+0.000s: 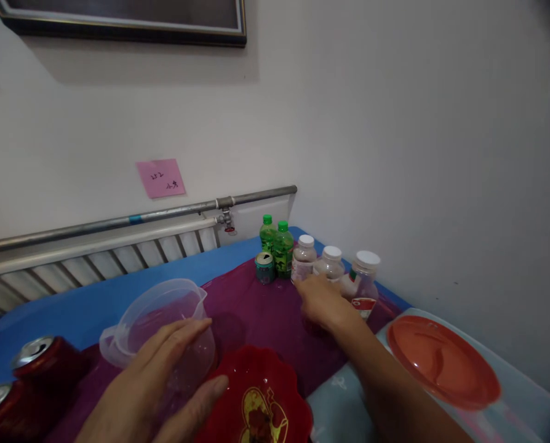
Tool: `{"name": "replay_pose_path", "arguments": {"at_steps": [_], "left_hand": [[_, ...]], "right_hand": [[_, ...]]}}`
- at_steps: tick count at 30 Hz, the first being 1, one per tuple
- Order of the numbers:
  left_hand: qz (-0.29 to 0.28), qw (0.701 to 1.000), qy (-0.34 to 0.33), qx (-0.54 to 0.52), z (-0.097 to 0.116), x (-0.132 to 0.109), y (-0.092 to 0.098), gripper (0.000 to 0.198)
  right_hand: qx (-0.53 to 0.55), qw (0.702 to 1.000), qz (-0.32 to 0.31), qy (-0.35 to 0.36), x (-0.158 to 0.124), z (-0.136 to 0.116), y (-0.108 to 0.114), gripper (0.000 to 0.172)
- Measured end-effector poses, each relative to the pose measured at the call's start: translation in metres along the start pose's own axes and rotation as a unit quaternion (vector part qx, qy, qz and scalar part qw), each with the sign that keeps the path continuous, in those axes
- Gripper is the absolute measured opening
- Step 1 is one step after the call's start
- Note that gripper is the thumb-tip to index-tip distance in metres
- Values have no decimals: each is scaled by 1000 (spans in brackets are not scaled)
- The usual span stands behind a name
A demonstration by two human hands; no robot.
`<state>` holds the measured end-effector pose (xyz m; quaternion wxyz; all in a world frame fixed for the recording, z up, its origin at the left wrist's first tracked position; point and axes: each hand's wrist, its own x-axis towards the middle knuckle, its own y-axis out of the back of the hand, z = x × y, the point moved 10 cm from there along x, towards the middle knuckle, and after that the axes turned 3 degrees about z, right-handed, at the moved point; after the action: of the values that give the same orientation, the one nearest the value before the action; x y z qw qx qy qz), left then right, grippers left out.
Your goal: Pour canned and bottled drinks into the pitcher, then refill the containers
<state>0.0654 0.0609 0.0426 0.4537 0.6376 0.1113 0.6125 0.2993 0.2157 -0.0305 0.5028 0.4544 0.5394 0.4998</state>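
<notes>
On the purple cloth [251, 314]: 2 hands out, 1 loose, 1 over by the jars.
Starting left, 2 red cans [56, 369], then the left hand [148, 375], pretty relaxed, fingers straight, thumb spread wide, in front of the clear pitcher [164, 304]; no grip on it, can't tell if it's touching. Red scalloped dish [279, 369] pokes out behind that thumb. Right hand [323, 301] stretches forward at the 3 white-lidded jars [331, 258], back of hand up, fingertips hidden, so can't tell if it's gripping any.
</notes>
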Motion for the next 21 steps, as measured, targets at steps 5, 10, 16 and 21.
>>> {"name": "replay_pose_path", "arguments": {"at_steps": [5, 10, 16, 21], "left_hand": [[-41, 991, 59, -109, 1, 11, -19, 42], [-162, 944, 191, -216, 2, 9, -73, 54], [-176, 907, 261, -280, 7, 12, -103, 86], [-171, 842, 258, -442, 18, 18, -104, 77]], "right_hand": [[0, 997, 48, 55, -8, -12, 11, 34], [129, 967, 143, 169, -41, -40, 47, 25], [309, 887, 223, 262, -86, -55, 88, 50], [383, 837, 265, 287, -107, -58, 105, 50]]}}
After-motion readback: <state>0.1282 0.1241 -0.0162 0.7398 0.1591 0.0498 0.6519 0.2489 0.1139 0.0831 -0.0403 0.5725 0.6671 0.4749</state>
